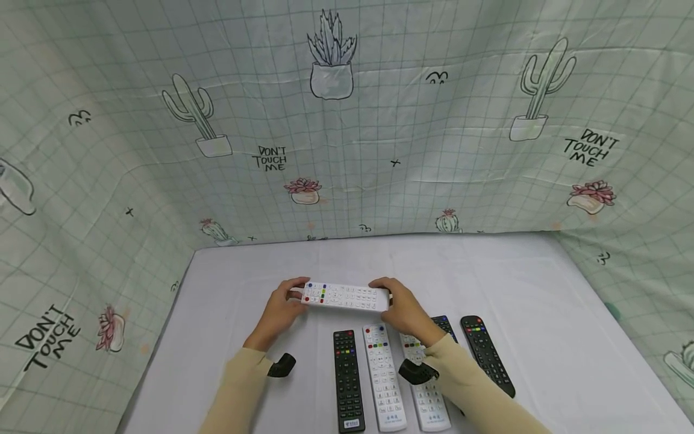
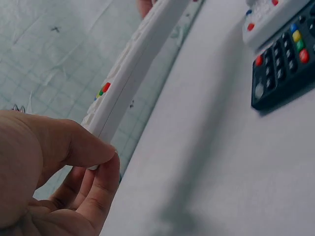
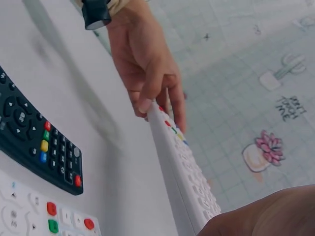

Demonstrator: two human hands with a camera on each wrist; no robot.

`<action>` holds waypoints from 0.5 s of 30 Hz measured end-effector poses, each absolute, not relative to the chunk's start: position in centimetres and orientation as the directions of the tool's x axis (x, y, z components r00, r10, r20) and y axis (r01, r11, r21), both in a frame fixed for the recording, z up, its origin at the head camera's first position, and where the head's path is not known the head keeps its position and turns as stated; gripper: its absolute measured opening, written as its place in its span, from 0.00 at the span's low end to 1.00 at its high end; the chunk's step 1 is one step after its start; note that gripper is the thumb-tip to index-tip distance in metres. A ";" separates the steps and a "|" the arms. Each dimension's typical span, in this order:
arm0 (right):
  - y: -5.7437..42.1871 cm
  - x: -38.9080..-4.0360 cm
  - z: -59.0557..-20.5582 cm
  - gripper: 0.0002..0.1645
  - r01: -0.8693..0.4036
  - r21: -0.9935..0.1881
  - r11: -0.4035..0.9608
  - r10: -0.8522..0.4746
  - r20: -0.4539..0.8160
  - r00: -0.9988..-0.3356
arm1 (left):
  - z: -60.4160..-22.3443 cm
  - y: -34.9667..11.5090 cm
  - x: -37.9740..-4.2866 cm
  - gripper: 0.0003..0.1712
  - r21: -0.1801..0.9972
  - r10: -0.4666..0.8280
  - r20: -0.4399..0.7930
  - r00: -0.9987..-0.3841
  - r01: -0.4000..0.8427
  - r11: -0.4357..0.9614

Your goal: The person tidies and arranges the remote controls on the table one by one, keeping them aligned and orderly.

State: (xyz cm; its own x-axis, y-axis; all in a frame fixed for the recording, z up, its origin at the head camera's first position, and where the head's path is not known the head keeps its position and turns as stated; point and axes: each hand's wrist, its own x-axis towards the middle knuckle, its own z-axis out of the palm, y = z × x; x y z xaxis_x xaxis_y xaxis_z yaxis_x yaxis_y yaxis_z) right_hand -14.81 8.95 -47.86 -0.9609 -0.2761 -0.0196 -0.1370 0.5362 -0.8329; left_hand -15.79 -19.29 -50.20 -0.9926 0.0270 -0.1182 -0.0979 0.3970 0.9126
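A white remote control (image 1: 347,296) with coloured buttons at one end is held sideways above the table, between both hands. My left hand (image 1: 281,309) pinches its left end, thumb and fingers on either side, as the left wrist view shows along the remote's side edge (image 2: 123,73). At the other end my right hand (image 1: 402,306) grips the remote with thumb and fingers. In the right wrist view the remote (image 3: 179,172) runs from the left hand (image 3: 150,69) down to the right hand (image 3: 266,216), whose fingertips are hidden there.
Below the hands, a black remote (image 1: 349,380) and two white remotes (image 1: 385,380) lie side by side. Under the right forearm another black remote (image 1: 444,325) is partly hidden; a further black one (image 1: 488,355) lies to its right. A patterned curtain (image 1: 379,120) borders the white table (image 1: 244,265).
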 end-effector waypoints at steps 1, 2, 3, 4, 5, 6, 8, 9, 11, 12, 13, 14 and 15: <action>9.3 -14.6 -47.8 0.37 -0.133 -0.836 0.532 -0.273 -0.021 -0.962 | -50.2 -19.0 -15.6 0.34 0.917 0.030 -0.115 -0.993 -0.094 0.388; 9.6 -14.3 -47.7 0.37 -0.136 -0.838 0.529 -0.273 -0.017 -0.962 | -50.3 -18.8 -15.4 0.34 0.920 0.034 -0.108 -0.994 -0.087 0.383; 10.0 -14.1 -47.6 0.37 -0.131 -0.842 0.524 -0.272 -0.019 -0.962 | -50.2 -18.5 -15.2 0.34 0.924 0.039 -0.106 -0.994 -0.084 0.374; 10.3 -13.9 -47.6 0.38 -0.133 -0.843 0.522 -0.273 -0.017 -0.962 | -50.2 -18.2 -15.1 0.34 0.927 0.043 -0.103 -0.994 -0.080 0.366; 10.7 -13.7 -47.5 0.37 -0.135 -0.844 0.519 -0.273 -0.014 -0.962 | -50.2 -18.0 -14.9 0.34 0.931 0.045 -0.102 -0.994 -0.079 0.357; 11.0 -13.5 -47.4 0.37 -0.141 -0.845 0.516 -0.277 -0.009 -0.961 | -50.2 -17.7 -14.7 0.34 0.934 0.049 -0.097 -0.994 -0.074 0.349; 11.7 -13.2 -47.3 0.37 -0.148 -0.851 0.503 -0.283 -0.001 -0.959 | -50.2 -17.1 -14.5 0.34 0.940 0.059 -0.085 -0.995 -0.061 0.337; 12.1 -13.1 -47.3 0.37 -0.149 -0.853 0.500 -0.284 0.001 -0.959 | -50.2 -16.8 -14.4 0.34 0.942 0.065 -0.081 -0.995 -0.055 0.331; 12.8 -12.8 -47.2 0.37 -0.151 -0.856 0.495 -0.285 0.004 -0.959 | -50.1 -16.3 -14.2 0.34 0.944 0.081 -0.067 -0.994 -0.037 0.329; 13.2 -12.6 -47.2 0.37 -0.150 -0.857 0.493 -0.285 0.004 -0.959 | -50.1 -16.0 -14.1 0.33 0.944 0.090 -0.061 -0.994 -0.028 0.329; 13.5 -12.4 -47.1 0.37 -0.142 -0.861 0.488 -0.284 -0.002 -0.959 | -50.1 -15.7 -14.1 0.33 0.944 0.101 -0.054 -0.993 -0.018 0.330; 13.9 -12.3 -47.1 0.37 -0.136 -0.861 0.490 -0.282 -0.008 -0.960 | -50.1 -15.4 -14.1 0.33 0.944 0.111 -0.050 -0.993 -0.011 0.330; 14.2 -12.1 -47.1 0.38 -0.133 -0.861 0.491 -0.281 -0.012 -0.960 | -50.1 -15.2 -14.0 0.33 0.945 0.122 -0.046 -0.992 -0.004 0.327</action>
